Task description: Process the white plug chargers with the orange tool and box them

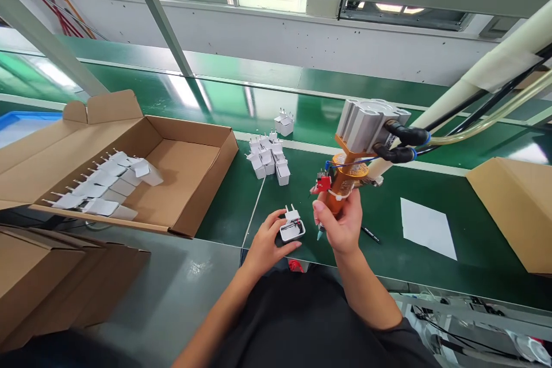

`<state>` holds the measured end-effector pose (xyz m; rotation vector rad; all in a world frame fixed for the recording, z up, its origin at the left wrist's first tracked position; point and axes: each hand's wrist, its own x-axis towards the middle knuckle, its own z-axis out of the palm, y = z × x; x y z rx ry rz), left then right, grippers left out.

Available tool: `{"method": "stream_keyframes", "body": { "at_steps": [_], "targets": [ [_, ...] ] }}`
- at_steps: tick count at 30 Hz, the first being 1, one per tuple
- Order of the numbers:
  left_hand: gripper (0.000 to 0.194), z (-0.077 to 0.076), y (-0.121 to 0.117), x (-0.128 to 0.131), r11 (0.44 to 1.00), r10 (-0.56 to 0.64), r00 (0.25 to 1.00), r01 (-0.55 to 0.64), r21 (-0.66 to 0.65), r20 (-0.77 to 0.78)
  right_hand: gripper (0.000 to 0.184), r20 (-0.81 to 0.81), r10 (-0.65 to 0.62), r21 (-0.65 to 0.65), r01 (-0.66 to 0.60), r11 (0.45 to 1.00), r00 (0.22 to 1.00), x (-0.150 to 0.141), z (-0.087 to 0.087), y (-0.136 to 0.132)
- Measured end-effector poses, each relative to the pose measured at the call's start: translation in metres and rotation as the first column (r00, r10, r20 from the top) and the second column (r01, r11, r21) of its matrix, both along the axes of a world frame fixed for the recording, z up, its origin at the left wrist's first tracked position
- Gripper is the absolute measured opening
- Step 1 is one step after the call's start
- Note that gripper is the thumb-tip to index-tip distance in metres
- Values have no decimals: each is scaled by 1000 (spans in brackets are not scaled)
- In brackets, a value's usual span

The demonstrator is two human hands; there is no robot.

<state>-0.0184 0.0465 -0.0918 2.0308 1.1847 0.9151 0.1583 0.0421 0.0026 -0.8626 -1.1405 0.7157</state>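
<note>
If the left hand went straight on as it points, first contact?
The white plug housing that the left hand curls around. Beyond it, probably the orange tool or the right hand, though depth is unclear.

Box [211, 184] at my left — adapters [107, 181] inside. Case [292, 232] at my left hand [264, 246], adapter cluster [268, 155] behind. Sheet [428, 227] right of pen [371, 234], on bench [226, 207].

Left fingers [271, 224] bent, right fingers [326, 217] curled

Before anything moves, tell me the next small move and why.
Probably ease the orange tool left toward the white housing: the right grip holds the tool, its teal tip stands apart, and the left grip holds the housing, open side showing.
</note>
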Motion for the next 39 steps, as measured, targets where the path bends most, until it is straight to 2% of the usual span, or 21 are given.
{"method": "stream_keyframes", "body": {
  "at_steps": [4,11,18,21,26,32,39],
  "targets": [
    [33,1,-5,3,999,-34,998,34,-3,-50,41,65,-33,-1,33,999,997,-17,3,8],
    [32,25,-11,2,1000,-12,997,11,-10,-72,46,137,-174,41,170,985,975,-32,6,15],
    [34,35,-10,6,999,-28,999,27,-26,-34,25,171,-248,32,246,969,954,-30,7,14],
    [33,36,-11,8,998,-36,999,34,-46,-38,27,164,-243,48,239,970,956,-29,7,12],
    [32,35,-12,8,996,-43,998,40,-80,-44,26,156,-235,34,232,972,959,-29,8,11],
    [31,25,-14,9,997,-14,997,9,-70,-76,41,155,-185,40,181,983,970,-31,10,10],
    [26,13,-17,31,990,61,998,-62,-125,-14,42,160,-211,73,202,977,964,-41,15,10]
  ]
}}
